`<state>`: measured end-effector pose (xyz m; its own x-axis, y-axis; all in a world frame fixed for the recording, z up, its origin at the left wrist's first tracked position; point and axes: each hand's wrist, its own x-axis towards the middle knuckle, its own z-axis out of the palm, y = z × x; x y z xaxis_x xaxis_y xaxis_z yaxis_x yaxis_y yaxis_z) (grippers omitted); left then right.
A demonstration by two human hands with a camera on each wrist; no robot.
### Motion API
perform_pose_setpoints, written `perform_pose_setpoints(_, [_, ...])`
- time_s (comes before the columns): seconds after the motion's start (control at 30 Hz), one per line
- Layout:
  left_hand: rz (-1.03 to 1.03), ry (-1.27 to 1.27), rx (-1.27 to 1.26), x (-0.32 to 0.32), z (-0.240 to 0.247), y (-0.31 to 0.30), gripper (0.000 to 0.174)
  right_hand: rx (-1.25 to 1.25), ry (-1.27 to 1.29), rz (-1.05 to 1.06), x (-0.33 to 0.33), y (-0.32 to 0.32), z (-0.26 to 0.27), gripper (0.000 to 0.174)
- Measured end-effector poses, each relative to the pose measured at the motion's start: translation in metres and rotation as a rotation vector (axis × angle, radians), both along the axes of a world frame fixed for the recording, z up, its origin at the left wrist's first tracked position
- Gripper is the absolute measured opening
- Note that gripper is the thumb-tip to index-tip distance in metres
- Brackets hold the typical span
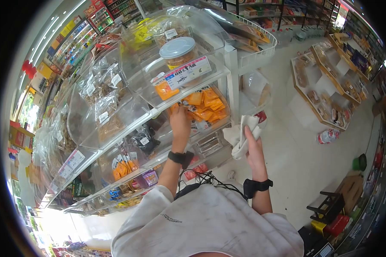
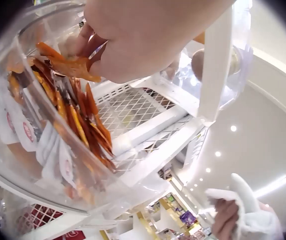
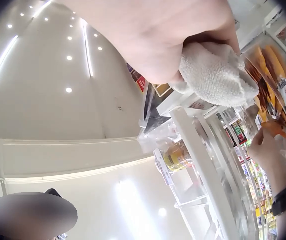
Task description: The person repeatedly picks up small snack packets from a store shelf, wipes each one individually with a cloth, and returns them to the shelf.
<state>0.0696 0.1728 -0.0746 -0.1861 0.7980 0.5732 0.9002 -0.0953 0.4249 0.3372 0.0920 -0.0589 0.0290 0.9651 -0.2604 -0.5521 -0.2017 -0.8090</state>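
Note:
My left hand reaches into a clear plastic bin of orange snack packets. Its thumb and fingers pinch one orange packet above the others, near the bin's rim. More packets stand on edge in the bin, several with pale labelled backs showing through the plastic. Out in front of the body, away from the shelf, my right hand grips a folded white cloth. In the right wrist view the cloth bunches out from under the curled fingers.
A lidded tub stands on the shelf above, behind a price tag. Clear bins of bagged food line the rack to the left. A white shelf post rises right of the packet bin. Low display stands are across the floor.

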Motion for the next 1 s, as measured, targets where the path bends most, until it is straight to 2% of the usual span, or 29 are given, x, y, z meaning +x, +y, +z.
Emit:
perform_pose_setpoints(0.07, [-0.130,-0.104,0.036,0.015,0.030,-0.024,0.011,-0.087,0.061,0.033,-0.012,0.001,0.005,0.049])
perform_pose_setpoints(0.1, [-0.193,-0.160,0.052,0.021,0.043,-0.038,0.012,-0.108,0.121,0.125,-0.015,0.007,-0.010,0.049])
perform_pose_setpoints(0.2, [-0.644,-0.102,-0.113,0.029,0.074,-0.079,0.009,-0.183,0.386,0.331,-0.041,0.011,-0.016,0.045])
perform_pose_setpoints(0.23, [-0.700,-0.104,-0.116,0.030,0.076,-0.085,0.011,-0.225,0.479,0.405,-0.047,0.009,-0.011,0.040])
perform_pose_setpoints(0.3, [-0.810,-0.110,-0.121,0.030,0.076,-0.096,0.017,-0.136,0.353,0.375,-0.063,0.004,-0.012,0.037])
perform_pose_setpoints(0.4, [-0.857,-0.243,-0.130,0.007,0.067,-0.100,0.024,-0.050,0.230,0.315,-0.083,-0.001,-0.007,0.037])
perform_pose_setpoints(0.5, [-0.345,-0.535,-0.076,-0.003,0.075,-0.117,0.027,0.078,-0.002,0.290,-0.097,-0.002,-0.002,0.036])
perform_pose_setpoints(0.6, [-0.354,-1.045,-0.232,-0.024,0.072,-0.119,0.033,0.228,-0.283,0.368,-0.105,-0.007,0.012,0.033])
perform_pose_setpoints(0.63, [-0.389,-1.078,-0.269,-0.028,0.072,-0.121,0.032,0.266,-0.336,0.409,-0.111,-0.014,0.023,0.032])
perform_pose_setpoints(0.77, [-0.290,-1.291,-0.325,-0.032,0.073,-0.129,0.024,0.368,-0.493,0.651,-0.131,-0.027,0.024,0.038])
perform_pose_setpoints(0.87, [-0.256,-1.376,-0.187,-0.034,0.064,-0.132,0.026,0.327,-0.520,0.596,-0.134,-0.026,0.029,0.036])
perform_pose_setpoints(0.97, [-0.217,-1.280,-0.135,-0.049,0.054,-0.134,0.026,0.227,-0.320,0.325,-0.126,-0.003,0.013,0.037])
perform_pose_setpoints(1.0, [-0.245,-1.255,-0.158,-0.048,0.057,-0.134,0.026,0.245,-0.329,0.316,-0.128,0.000,0.018,0.037])
